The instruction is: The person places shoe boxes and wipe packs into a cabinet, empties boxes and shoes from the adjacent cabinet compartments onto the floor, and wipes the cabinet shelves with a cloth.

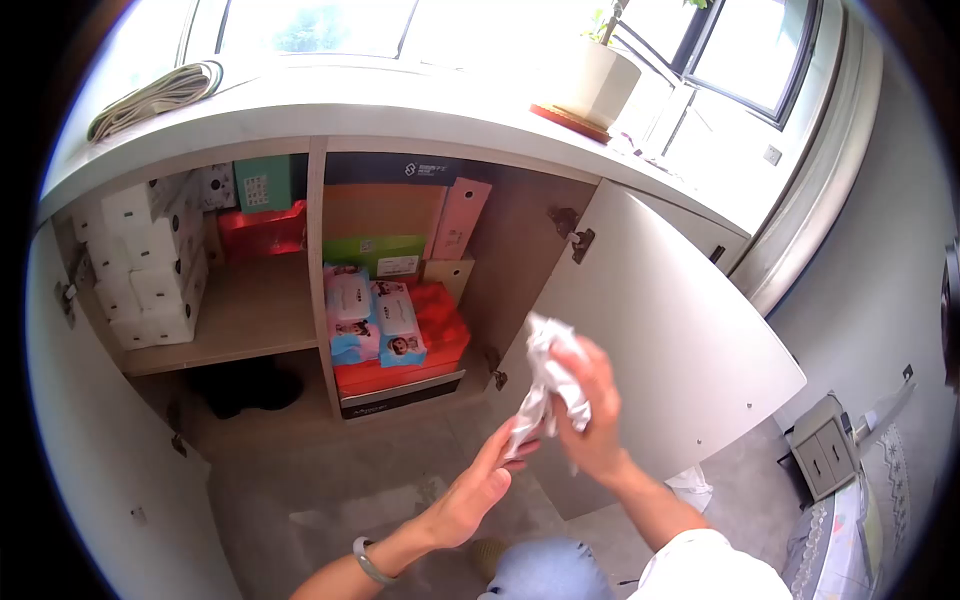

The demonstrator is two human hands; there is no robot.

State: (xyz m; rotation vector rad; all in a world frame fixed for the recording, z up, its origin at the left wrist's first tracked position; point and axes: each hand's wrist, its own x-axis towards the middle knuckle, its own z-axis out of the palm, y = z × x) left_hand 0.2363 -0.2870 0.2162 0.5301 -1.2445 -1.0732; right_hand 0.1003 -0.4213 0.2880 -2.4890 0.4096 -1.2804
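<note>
A crumpled white tissue or cloth is between my two hands, in front of the open right cabinet door. My right hand is closed round its upper part. My left hand, with a bracelet at the wrist, touches the lower end of the cloth with its fingertips; its fingers are held close together. Inside the cabinet, to the left of my hands, two packs of wipes lie on a red box.
White tissue packs are stacked on the left shelf, with a dark object below. A potted plant and a folded bundle sit on the countertop. The left door is open. A small nightstand is at the right.
</note>
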